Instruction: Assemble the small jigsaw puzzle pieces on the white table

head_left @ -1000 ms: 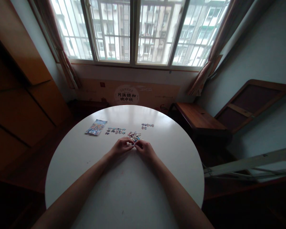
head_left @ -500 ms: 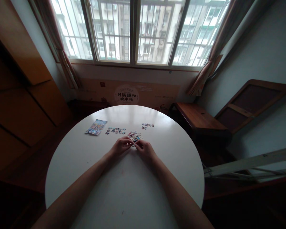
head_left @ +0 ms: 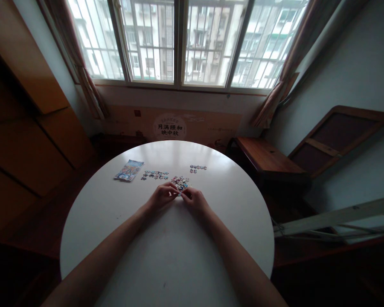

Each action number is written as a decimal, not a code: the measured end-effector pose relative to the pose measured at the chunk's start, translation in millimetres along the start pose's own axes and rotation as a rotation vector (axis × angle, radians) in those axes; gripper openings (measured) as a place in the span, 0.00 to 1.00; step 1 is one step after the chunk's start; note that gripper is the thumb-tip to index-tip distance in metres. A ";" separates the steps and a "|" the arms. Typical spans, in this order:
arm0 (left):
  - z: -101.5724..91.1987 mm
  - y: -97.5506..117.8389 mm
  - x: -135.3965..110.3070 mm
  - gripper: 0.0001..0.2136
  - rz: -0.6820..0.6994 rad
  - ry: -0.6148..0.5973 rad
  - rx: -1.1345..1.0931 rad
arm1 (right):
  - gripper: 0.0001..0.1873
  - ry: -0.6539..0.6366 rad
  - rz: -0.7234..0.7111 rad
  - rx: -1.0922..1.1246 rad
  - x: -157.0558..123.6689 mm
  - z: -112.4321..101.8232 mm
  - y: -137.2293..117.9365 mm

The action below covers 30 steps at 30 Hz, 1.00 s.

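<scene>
Both my hands meet at the middle of a round white table. My left hand is closed in a pinch on a small pale jigsaw piece. My right hand is closed too, its fingertips touching the left hand's, and what it pinches is too small to name. Just beyond my fingers lies a small pile of loose jigsaw pieces. A joined strip of pieces lies to the left of the pile, and another short strip lies further back on the right.
A colourful printed packet lies at the table's left back. Behind the table are a barred window, a wooden bench at the right, wooden cabinets at the left and a leaning wooden frame.
My fingers have shifted slightly against each other at the same spot; a pale piece now shows in my left fingertips. The arms and the pieces on the table have not moved.
</scene>
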<state>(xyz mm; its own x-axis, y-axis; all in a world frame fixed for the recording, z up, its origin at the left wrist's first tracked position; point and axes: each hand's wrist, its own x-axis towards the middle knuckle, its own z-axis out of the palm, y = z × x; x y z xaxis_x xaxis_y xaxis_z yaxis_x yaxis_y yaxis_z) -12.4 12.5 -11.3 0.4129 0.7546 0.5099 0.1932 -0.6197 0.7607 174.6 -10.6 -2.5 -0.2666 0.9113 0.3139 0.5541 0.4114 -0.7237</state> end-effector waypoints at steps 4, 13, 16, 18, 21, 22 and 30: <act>0.3 4.8 1.3 0.09 -0.042 -0.031 0.015 | 0.09 0.004 0.001 0.026 1.1 -0.2 1.3; -2.0 8.9 1.5 0.10 -0.185 -0.072 0.108 | 0.08 0.032 -0.002 0.027 0.9 -0.3 1.8; -1.7 5.3 1.3 0.09 -0.162 -0.072 0.105 | 0.08 0.036 -0.005 0.020 0.5 0.1 1.2; -1.6 3.4 1.4 0.09 -0.157 -0.075 0.103 | 0.08 0.031 -0.002 0.014 0.5 0.1 0.5; -1.6 1.8 1.5 0.09 -0.156 -0.080 0.103 | 0.08 0.027 0.003 0.011 0.4 -0.3 -0.7; -1.4 1.5 1.4 0.09 -0.153 -0.079 0.102 | 0.08 0.026 0.004 0.013 0.4 -0.5 -1.1; 1.7 -0.3 1.7 0.12 -0.155 -0.036 0.085 | 0.07 0.034 -0.004 0.028 0.9 -2.0 -2.8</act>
<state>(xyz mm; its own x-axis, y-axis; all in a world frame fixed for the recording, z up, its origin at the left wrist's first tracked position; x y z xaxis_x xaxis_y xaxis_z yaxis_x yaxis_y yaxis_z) -10.2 13.6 -11.4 0.4036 0.8353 0.3733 0.3306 -0.5136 0.7918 174.4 -10.9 1.0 -0.2418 0.9098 0.3374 0.5306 0.4151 -0.7390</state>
